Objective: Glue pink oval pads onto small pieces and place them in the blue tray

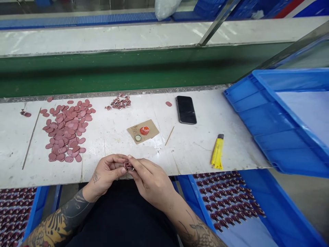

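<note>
Tattooed forearms (61,219) angled inward, left hand (109,171) and right hand (151,183) meeting, fingertips pinching crimped metal crown cap (129,166) over edge of white table (185,151); pink oval discs (66,130) piled farther left.

- small red thing (129,166) btw L hand (106,173) & R hand (151,181): mostly hidden by fingers, exact shape can't tell
- L forearm (61,219) & R forearm (195,226): cut off by bottom edge, tattoos only partly seen
- red-&-white bits (119,102) on table: too small to tell what they are
- specks on brown card (133,132): too small to tell
- lower-left crate (36,209): cut off by L & bottom edges
- lower-right crate (197,202): partly under table, bottom cut off
- dark red pieces (226,199) in it: detail too small to tell
- big blue tray (290,120): cut off by R edge
- white bag (167,7): cut off by top edge, contents can't tell
</note>
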Tool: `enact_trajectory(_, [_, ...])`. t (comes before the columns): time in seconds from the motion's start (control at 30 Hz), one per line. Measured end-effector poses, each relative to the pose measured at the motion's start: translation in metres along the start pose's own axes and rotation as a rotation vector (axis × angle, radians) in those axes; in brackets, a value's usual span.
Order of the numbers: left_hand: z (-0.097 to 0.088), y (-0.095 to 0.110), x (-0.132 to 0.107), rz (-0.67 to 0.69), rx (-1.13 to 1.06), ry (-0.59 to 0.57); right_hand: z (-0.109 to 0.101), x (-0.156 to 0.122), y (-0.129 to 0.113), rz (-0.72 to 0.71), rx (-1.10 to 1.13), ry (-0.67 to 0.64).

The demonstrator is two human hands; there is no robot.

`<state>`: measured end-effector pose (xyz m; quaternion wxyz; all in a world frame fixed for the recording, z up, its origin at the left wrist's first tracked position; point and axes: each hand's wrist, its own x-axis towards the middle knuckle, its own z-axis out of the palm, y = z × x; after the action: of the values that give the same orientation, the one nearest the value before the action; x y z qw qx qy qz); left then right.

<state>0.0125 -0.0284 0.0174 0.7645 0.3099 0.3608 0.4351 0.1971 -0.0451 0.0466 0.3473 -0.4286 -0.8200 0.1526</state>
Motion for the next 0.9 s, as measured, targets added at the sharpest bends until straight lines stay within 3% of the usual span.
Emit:
enact_trajectory(0.33, [0.003,0.002,-0.001,0.012,0.013,-0.011,0.001,0.0,0.0,0.004,0.024,-0.006])
enact_trajectory(0.6, [0.006,0.005,-0.003,0.002,-0.027,-0.055,-0.008,-0.001,-0.003,0.072,0.116,-0.089])
enact_trajectory(0.9, [0.004,0.004,-0.006,0.028,0.012,-0.037,-0.012,0.003,-0.005,0.243,0.344,0.015])
